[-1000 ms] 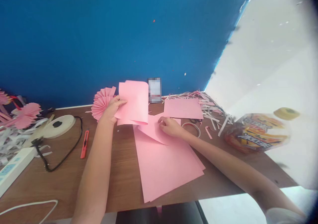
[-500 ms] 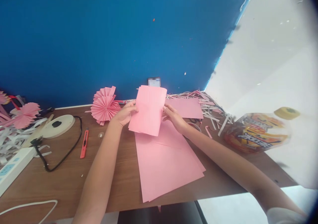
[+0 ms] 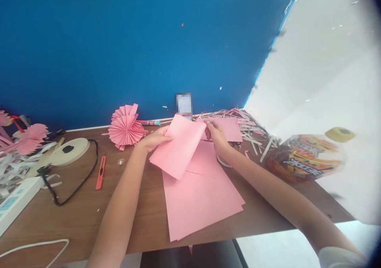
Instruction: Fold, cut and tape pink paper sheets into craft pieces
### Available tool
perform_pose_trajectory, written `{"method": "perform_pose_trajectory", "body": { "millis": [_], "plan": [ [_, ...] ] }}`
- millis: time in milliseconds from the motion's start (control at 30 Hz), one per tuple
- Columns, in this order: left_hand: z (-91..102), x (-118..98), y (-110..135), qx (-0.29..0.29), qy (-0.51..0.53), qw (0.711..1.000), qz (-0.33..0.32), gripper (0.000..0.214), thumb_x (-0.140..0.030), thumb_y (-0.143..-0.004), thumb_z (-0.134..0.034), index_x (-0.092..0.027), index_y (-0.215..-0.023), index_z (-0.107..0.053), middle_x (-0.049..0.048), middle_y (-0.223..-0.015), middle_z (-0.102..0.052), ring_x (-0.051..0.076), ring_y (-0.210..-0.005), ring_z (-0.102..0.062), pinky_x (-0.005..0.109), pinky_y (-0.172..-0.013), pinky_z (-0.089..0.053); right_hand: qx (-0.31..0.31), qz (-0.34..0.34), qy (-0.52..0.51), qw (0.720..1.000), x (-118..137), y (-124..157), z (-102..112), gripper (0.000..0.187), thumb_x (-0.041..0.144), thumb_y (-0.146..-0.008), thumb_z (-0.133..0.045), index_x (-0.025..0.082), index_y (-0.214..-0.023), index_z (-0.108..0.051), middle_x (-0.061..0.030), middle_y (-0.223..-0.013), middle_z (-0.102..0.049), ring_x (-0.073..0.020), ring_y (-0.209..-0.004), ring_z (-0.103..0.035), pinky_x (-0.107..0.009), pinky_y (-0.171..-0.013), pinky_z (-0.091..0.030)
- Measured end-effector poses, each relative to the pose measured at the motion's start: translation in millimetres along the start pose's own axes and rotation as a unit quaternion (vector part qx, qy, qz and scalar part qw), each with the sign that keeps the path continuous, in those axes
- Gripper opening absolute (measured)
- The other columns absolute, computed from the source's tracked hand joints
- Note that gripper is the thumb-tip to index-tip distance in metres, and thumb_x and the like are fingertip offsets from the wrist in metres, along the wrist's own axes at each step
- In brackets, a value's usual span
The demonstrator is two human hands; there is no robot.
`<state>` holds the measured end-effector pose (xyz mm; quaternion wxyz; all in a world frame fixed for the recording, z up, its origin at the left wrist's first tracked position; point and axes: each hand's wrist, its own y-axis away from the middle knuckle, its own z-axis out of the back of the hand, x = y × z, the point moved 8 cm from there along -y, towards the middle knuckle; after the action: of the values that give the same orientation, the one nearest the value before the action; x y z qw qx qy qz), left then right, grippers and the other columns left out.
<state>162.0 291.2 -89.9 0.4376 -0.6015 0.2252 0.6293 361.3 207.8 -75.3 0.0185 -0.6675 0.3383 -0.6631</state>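
Pink paper sheets (image 3: 180, 147), seemingly a few layers, are held up and tilted between both my hands. My left hand (image 3: 156, 138) grips their left edge, thumb on top. At the upper right corner, my right hand (image 3: 216, 133) pinches the paper with its fingers closed. Beneath lie larger pink sheets (image 3: 205, 204), overlapping on the brown table. Behind my right hand is another pink sheet (image 3: 230, 127). Left of my left hand stands a pleated pink paper fan rosette (image 3: 126, 128), with a red and teal stick-like item (image 3: 152, 123) beside it.
A red utility knife (image 3: 101, 172), black cord (image 3: 97, 157), cream disc (image 3: 71, 151) and white power strip (image 3: 16, 204) are on the left. Paper strips (image 3: 253, 135) pile at the back right, near a printed plastic bag (image 3: 309, 159). A phone-like device (image 3: 184, 103) leans on the blue wall.
The held sheets have come down and tilted clockwise. My right hand has moved from their right side to the upper right corner, which it pinches.
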Motion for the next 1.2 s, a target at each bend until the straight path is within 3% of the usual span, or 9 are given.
{"method": "perform_pose_trajectory", "body": {
  "millis": [133, 267, 400, 567, 633, 767, 933, 1100, 1200],
  "plan": [
    [6.2, 1, 5, -0.006, -0.03, 0.999, 0.02, 0.07, -0.033, -0.07, -0.073, -0.024, -0.133, -0.045, 0.012, -0.126, -0.056, 0.026, -0.099, -0.062, 0.034, -0.078, -0.053, -0.052, -0.001, -0.045, 0.998, 2, -15, 22, 0.015, 0.023, -0.075, -0.056, 0.015, -0.088, -0.056, 0.0042, -0.059, -0.043, -0.0025, -0.046, -0.036, -0.015, -0.043, -0.028],
    [17.8, 2, 6, -0.038, -0.03, 0.999, 0.018, 0.069, -0.03, -0.071, -0.071, -0.025, -0.134, -0.044, 0.0116, -0.127, -0.055, 0.025, -0.101, -0.061, 0.034, -0.08, -0.053, -0.141, -0.005, -0.186, 0.972, 9, -26, 49, 0.023, 0.014, -0.074, -0.057, 0.018, -0.095, -0.049, 0.0016, -0.075, -0.056, -0.0038, -0.061, -0.054, -0.013, -0.054, -0.046],
    [14.2, -3, 7, -0.021, -0.027, 0.999, 0.003, 0.067, -0.03, -0.073, -0.07, -0.025, -0.135, -0.044, 0.0119, -0.128, -0.054, 0.025, -0.102, -0.061, 0.033, -0.081, -0.054, -0.096, -0.095, -0.228, 0.964, 3, -24, 34, 0.036, -0.001, -0.07, -0.054, 0.018, -0.098, -0.042, -0.0023, -0.084, -0.062, -0.0088, -0.079, -0.063, -0.018, -0.067, -0.056],
    [7.0, -8, 8, -0.011, -0.031, 0.999, 0.0, 0.068, -0.032, -0.072, -0.071, -0.024, -0.135, -0.045, 0.013, -0.127, -0.055, 0.025, -0.098, -0.063, 0.031, -0.076, -0.055, -0.068, -0.14, -0.147, 0.977, -8, -15, 24, 0.014, 0.012, -0.081, -0.051, 0.014, -0.094, -0.048, -0.0066, -0.082, -0.064, -0.0056, -0.059, -0.056, -0.013, -0.048, -0.047],
    [7.0, -9, 8, -0.02, -0.031, 0.999, -0.002, 0.067, -0.032, -0.073, -0.07, -0.024, -0.134, -0.045, 0.0121, -0.126, -0.055, 0.024, -0.098, -0.062, 0.031, -0.077, -0.055, -0.096, -0.122, -0.128, 0.98, -9, -17, 32, 0.023, 0.015, -0.077, -0.056, 0.015, -0.099, -0.051, -0.0056, -0.088, -0.064, -0.0051, -0.061, -0.056, -0.013, -0.048, -0.045],
    [9.0, -9, 7, -0.039, -0.028, 0.999, -0.008, 0.066, -0.029, -0.072, -0.069, -0.024, -0.134, -0.046, 0.0112, -0.123, -0.057, 0.023, -0.099, -0.062, 0.03, -0.079, -0.054, -0.121, -0.019, -0.12, 0.985, 5, -25, 46, 0.061, 0.013, -0.061, -0.067, 0.025, -0.118, -0.049, -0.001, -0.126, -0.052, -0.0077, -0.102, -0.058, -0.017, -0.081, -0.05],
    [15.3, -9, 5, -0.074, -0.025, 0.997, -0.019, 0.067, -0.028, -0.071, -0.067, -0.022, -0.134, -0.046, 0.0108, -0.122, -0.058, 0.022, -0.099, -0.062, 0.027, -0.077, -0.053, -0.057, -0.074, -0.098, 0.991, 3, -23, 35, 0.052, 0.029, -0.071, -0.062, 0.025, -0.121, -0.047, -0.003, -0.123, -0.057, -0.0139, -0.108, -0.058, -0.031, -0.094, -0.046],
    [18.0, -5, -2, -0.106, -0.019, 0.994, -0.03, 0.06, -0.025, -0.072, -0.063, -0.024, -0.13, -0.049, 0.0081, -0.121, -0.059, 0.02, -0.097, -0.063, 0.026, -0.076, -0.053, 0.174, -0.124, -0.04, 0.976, -4, -1, -17, 0.052, 0.052, -0.076, -0.063, 0.022, -0.118, -0.055, -0.0083, -0.125, -0.056, -0.0198, -0.107, -0.058, -0.033, -0.089, -0.049],
    [12.2, 0, -10, -0.129, -0.017, 0.991, -0.03, 0.059, -0.024, -0.072, -0.062, -0.024, -0.129, -0.049, 0.0077, -0.119, -0.06, 0.02, -0.095, -0.063, 0.026, -0.074, -0.053, 0.212, -0.125, -0.041, 0.968, -7, 12, -33, 0.058, 0.047, -0.074, -0.068, 0.023, -0.125, -0.051, -0.0075, -0.125, -0.056, -0.0181, -0.103, -0.06, -0.033, -0.09, -0.05]
  ]
}}
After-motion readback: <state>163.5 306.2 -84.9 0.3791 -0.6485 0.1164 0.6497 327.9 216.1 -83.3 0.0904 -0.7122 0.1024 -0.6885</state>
